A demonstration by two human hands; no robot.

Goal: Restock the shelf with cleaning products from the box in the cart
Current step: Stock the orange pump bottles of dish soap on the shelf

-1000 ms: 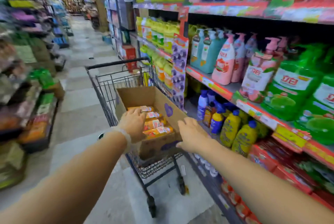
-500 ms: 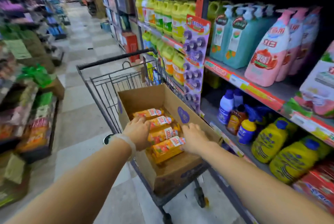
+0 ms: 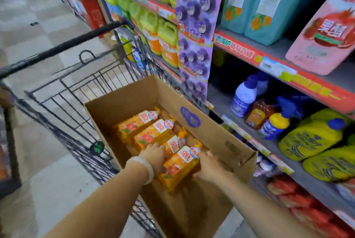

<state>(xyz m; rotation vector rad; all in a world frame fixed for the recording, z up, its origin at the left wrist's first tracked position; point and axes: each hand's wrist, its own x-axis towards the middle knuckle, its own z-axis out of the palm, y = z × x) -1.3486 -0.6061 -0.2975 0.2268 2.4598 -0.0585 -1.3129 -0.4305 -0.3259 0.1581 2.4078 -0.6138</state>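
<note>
Box (image 3: pixel 207 122): open cardboard, in the wire cart (image 3: pixel 63 92).
Bottles (image 3: pixel 153 132): 4 orange, lying in a row inside the box.
Left hand (image 3: pixel 153 156): fingers curled on nearest bottle (image 3: pixel 180 164), left side.
Right hand (image 3: pixel 210 166): fingers gripping its right side.
Shelf (image 3: pixel 278 65): beside the cart's right edge.

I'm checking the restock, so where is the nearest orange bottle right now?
In the head view it lies low and centre, in the cardboard box in the cart: the nearest orange bottle, between the left hand and right hand.

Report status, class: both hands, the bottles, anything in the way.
Left hand and right hand grip the nearest orange bottle. Bottle not lifted, in box with three more. Nothing blocks the lift.
</note>
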